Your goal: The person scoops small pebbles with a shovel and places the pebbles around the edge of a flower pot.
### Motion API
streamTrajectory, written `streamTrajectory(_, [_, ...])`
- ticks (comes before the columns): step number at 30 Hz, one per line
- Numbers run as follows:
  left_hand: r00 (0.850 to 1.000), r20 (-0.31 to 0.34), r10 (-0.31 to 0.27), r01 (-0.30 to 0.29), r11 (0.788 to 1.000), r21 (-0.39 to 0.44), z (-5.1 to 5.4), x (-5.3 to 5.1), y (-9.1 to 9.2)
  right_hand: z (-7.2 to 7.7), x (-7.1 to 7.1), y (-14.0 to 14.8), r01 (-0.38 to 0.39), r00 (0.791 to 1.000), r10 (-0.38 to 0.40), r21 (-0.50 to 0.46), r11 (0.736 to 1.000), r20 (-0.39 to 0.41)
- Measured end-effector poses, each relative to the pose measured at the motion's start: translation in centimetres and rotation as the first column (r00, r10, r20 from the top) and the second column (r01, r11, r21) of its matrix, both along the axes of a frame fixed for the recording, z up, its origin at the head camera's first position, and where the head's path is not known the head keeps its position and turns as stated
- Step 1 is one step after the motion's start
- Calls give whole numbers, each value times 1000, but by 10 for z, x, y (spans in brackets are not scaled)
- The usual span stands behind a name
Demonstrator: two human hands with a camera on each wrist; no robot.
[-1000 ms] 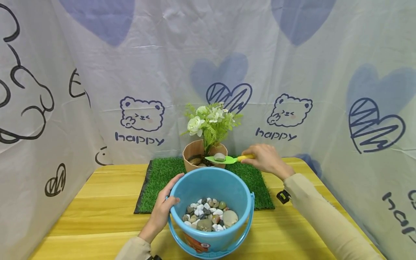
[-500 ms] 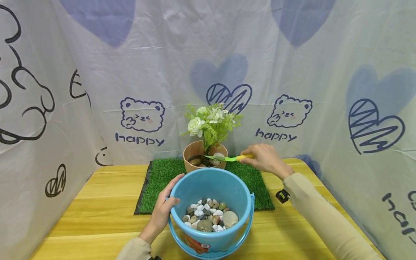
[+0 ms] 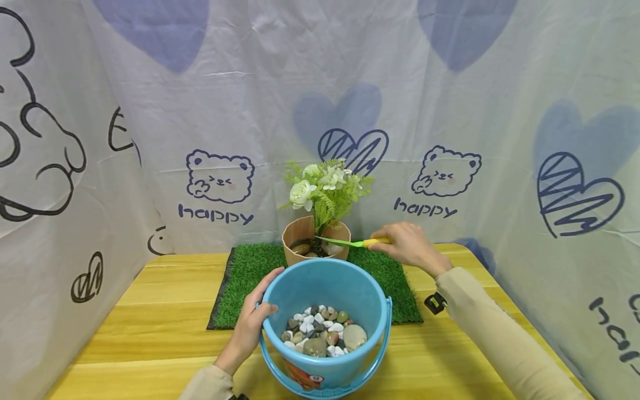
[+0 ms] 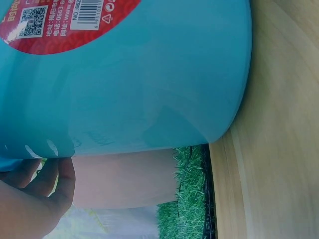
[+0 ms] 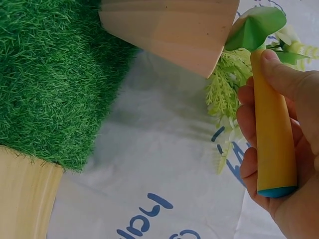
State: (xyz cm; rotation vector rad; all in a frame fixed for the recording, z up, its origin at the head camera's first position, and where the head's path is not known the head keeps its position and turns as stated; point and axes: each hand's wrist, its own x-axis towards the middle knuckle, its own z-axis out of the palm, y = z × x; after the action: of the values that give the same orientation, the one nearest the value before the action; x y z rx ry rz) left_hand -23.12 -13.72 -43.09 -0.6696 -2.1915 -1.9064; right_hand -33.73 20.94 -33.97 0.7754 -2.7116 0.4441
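My right hand (image 3: 407, 243) grips the yellow handle of a small green-bladed trowel (image 5: 274, 129). The blade is over the mouth of a tan flowerpot (image 3: 292, 236), tilted nearly edge-on in the head view. Inside the pot are brown stones (image 3: 300, 248) and a pale stone (image 3: 332, 248) under the blade, around the stem of a white-flowered plant (image 3: 327, 189). My left hand (image 3: 248, 316) holds the rim of a blue bucket (image 3: 325, 278), thumb inside and fingers outside. White, grey and brown pebbles (image 3: 317, 328) cover the bucket's bottom, with larger stones among them.
The pot stands on a green artificial grass mat (image 3: 250, 283), behind the bucket. Mat and bucket are on a wooden table (image 3: 150, 311). White printed cloth (image 3: 220, 111) hangs behind and at both sides. The bucket's handle hangs down over its near side.
The trowel blade has tipped over, and the pale stone that lay on it has slid off into the pot. My left hand and the bucket have stayed in place.
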Motion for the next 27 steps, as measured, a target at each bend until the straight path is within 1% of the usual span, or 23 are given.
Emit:
streamTrajectory(8, [1000,2,-11,11,1000,2,0,1,0,-4,1,0,8,1000,-8,-31,999,26])
streamTrajectory(14, [1000,-14,-11,11,1000,-3,0,0,0,-6,4,-1,1,1000,0,-40,999,14])
streamTrajectory(21, [1000,-16,-10,10,1000,-4,-2,1,0,-10,7,-2,-10,1000,9,-26,1000,-25])
streamTrajectory(27, [1000,-15,-17,17,1000,2,-2,0,0,-12,18,-8,-54,992,49,-35,998,-117])
